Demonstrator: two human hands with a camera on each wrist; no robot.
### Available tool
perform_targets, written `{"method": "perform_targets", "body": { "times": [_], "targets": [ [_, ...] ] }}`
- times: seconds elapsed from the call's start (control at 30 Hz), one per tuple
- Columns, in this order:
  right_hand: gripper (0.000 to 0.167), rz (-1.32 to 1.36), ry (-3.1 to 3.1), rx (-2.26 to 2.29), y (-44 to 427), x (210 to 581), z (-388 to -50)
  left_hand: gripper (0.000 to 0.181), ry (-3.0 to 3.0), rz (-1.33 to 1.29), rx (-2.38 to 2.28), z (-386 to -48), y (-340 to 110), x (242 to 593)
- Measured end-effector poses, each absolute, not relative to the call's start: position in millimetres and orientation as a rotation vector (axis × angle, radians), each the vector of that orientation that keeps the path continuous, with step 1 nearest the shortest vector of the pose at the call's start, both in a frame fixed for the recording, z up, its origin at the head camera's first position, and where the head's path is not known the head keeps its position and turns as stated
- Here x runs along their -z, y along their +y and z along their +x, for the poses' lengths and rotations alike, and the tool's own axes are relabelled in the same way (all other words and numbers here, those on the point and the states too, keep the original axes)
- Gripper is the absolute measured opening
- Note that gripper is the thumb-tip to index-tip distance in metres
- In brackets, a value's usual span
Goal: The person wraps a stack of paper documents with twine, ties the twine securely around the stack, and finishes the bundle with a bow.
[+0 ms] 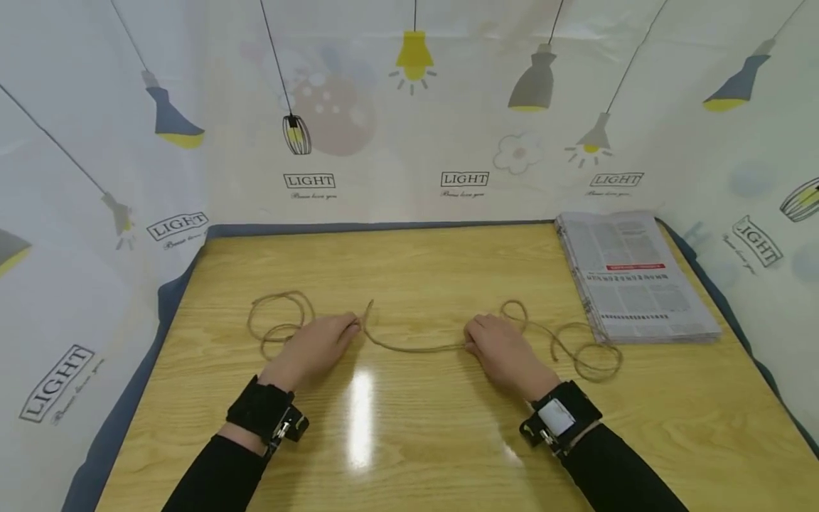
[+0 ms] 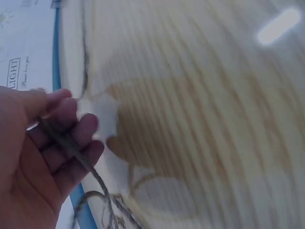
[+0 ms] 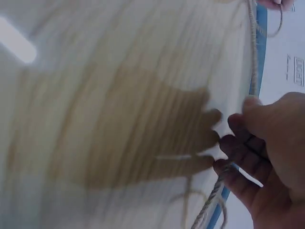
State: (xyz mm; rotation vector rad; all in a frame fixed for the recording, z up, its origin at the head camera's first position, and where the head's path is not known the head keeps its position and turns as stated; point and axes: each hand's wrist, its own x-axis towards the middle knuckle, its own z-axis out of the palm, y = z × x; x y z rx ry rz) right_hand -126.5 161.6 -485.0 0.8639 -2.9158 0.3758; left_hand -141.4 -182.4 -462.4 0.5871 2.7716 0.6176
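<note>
A length of thin brown twine [image 1: 416, 350] runs across the wooden table between both hands. My left hand [image 1: 318, 347] pinches it between thumb and forefinger; a short bit curves up beside the fingertips. In the left wrist view the twine [image 2: 97, 176] also crosses the inner side of the other, loosely bent fingers. My right hand [image 1: 502, 353] grips the twine further right, and in the right wrist view the twine [image 3: 254, 57] passes under the thumb. Loose coils lie beyond each hand, the left ones partly hidden behind the left hand.
A stack of newspapers [image 1: 640, 284] lies at the table's back right, with the right coil of twine touching or close to its near corner. White printed cloth [image 1: 384, 203] surrounds the wooden table [image 1: 409, 441] at the back and sides. Each wrist wears a black strap with a camera.
</note>
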Motion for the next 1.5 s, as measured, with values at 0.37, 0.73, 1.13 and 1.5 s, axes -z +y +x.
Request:
{"method": "perform_targets", "body": {
  "times": [0.37,0.73,1.13,1.5],
  "targets": [
    [0.011,0.580,-3.042,-0.587,229,459,-138,0.021,2.958,0.599,-0.282,-134,-242,462],
    [0.019,0.392,-3.031,-0.523,252,448,-136,0.013,3.182,0.407,-0.143,-148,-293,414],
    [0.019,0.327,-3.039,-0.501,250,451,-135,0.036,3.994,-0.068,-0.045,-157,-314,364],
    [0.018,0.405,-3.055,-0.518,244,459,-136,0.028,3.159,0.042,0.001,-128,-317,405]
  ]
}}
